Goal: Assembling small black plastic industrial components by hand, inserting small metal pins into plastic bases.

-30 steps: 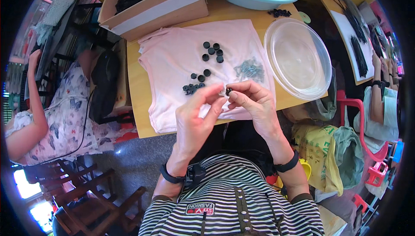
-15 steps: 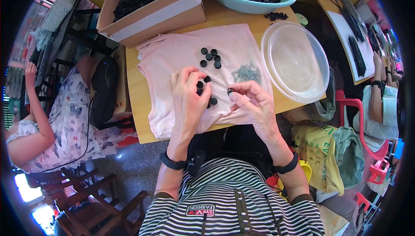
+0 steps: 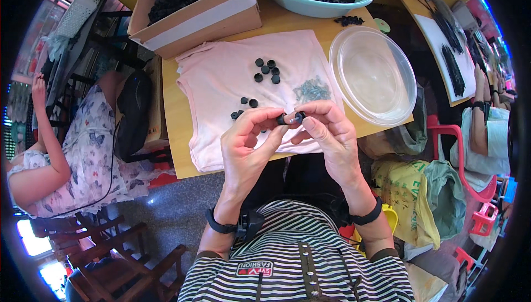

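Observation:
Over the near edge of a pink cloth (image 3: pixel 221 80), my left hand (image 3: pixel 251 138) pinches a small black round cap (image 3: pixel 281 119) between thumb and fingertips. Close against it, my right hand (image 3: pixel 334 138) grips a second small black piece (image 3: pixel 300 116). A thin shiny metal bit shows between the two; its exact kind I cannot make out. Several black caps (image 3: pixel 266 70) lie grouped on the cloth beyond my hands. A few more black caps (image 3: pixel 253 103) are beside my left fingers, partly hidden. Past my right fingers is a loose pile of small metallic screw-like pieces (image 3: pixel 311 90).
A cardboard box (image 3: pixel 199 22) and a light blue basin (image 3: pixel 310 7), both full of black parts, stand at the back of the wooden table (image 3: pixel 180 147). Small black bits (image 3: pixel 348 21) lie near the basin. At right is a clear round plastic tub (image 3: pixel 373 78). Another person (image 3: pixel 83 141) sits at left.
My left hand has moved right from the nearer caps and now pinches one. Both hands have come together, bringing their black pieces nearly tip to tip.

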Motion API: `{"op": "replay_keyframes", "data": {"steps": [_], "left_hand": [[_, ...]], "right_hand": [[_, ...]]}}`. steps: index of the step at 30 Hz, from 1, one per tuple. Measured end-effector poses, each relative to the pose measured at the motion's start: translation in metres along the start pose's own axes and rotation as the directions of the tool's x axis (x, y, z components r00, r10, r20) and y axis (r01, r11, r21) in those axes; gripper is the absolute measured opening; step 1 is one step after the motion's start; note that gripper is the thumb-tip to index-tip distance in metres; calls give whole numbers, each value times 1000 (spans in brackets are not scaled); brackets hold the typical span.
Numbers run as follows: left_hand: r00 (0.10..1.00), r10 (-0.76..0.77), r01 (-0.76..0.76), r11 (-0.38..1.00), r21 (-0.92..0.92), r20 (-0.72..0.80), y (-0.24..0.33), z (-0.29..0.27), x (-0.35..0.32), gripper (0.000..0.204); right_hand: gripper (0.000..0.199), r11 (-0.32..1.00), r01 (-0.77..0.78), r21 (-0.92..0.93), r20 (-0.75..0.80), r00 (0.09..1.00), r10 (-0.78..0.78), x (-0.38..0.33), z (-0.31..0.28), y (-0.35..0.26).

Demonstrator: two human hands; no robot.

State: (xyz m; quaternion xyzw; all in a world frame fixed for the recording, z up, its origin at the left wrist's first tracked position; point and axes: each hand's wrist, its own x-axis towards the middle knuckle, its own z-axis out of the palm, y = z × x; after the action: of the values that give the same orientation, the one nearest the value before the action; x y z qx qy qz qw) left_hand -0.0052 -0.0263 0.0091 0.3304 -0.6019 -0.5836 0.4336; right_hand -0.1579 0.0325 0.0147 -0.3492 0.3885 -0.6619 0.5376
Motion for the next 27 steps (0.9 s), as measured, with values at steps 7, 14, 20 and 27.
{"op": "replay_keyframes", "data": {"steps": [7,14,20,27], "left_hand": [[998,-66,67,991,-117,10,11,2,-7,27],[999,-33,35,988,-153,14,11,3,-11,27],[998,-60,66,965,-254,28,13,2,-16,26],[999,-11,22,969,-245,45,7,2,-15,26]], "right_hand": [[23,997,-42,68,9,999,42,-3,-3,-5],[24,940,-165,299,4,985,172,-5,-10,-6],[25,969,-140,206,-41,988,151,-9,-8,-10],[18,1000,-17,24,-92,996,20,-11,0,-16]]}}
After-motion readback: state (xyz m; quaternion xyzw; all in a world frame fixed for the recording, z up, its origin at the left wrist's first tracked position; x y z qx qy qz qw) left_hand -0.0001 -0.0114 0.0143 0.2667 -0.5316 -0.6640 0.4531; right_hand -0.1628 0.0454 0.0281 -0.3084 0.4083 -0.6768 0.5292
